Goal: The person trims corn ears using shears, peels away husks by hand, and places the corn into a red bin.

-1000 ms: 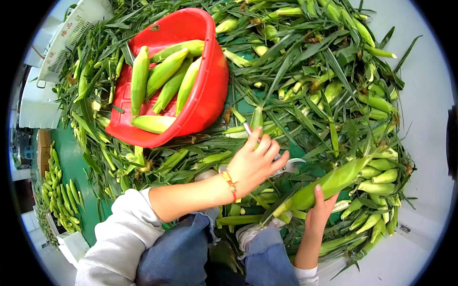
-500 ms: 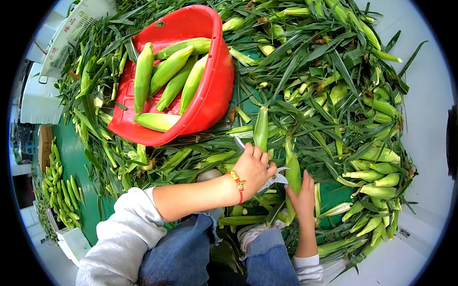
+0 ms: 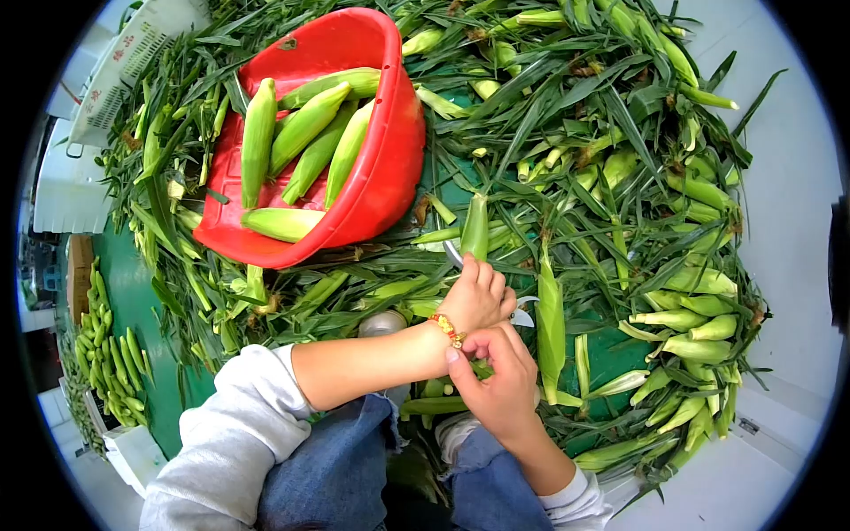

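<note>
My left hand (image 3: 478, 299) is closed around pruning shears (image 3: 524, 311); their curved blades stick out on its right and part of a handle shows above the fingers. Just beyond the knuckles is a green ear of corn (image 3: 475, 227), its lower end hidden by the hand. A red and gold bracelet (image 3: 446, 327) circles my left wrist. My right hand (image 3: 498, 376) pinches at this bracelet with thumb and fingers. To the right of both hands, a long husked ear of corn (image 3: 550, 323) lies on the leaves, touched by neither hand.
A tilted red plastic tub (image 3: 403, 146) holds several ears of corn. Leaves and stalks (image 3: 567, 133) surround it, with more ears piled at right (image 3: 699, 327). Another corn pile (image 3: 111, 354) lies on the green floor (image 3: 133, 274) at left, near white crates (image 3: 75, 186).
My right hand has let go of the long ear of corn and moved left to the bracelet. That ear now lies on the leaves. My left hand has shifted slightly up, still holding the shears.
</note>
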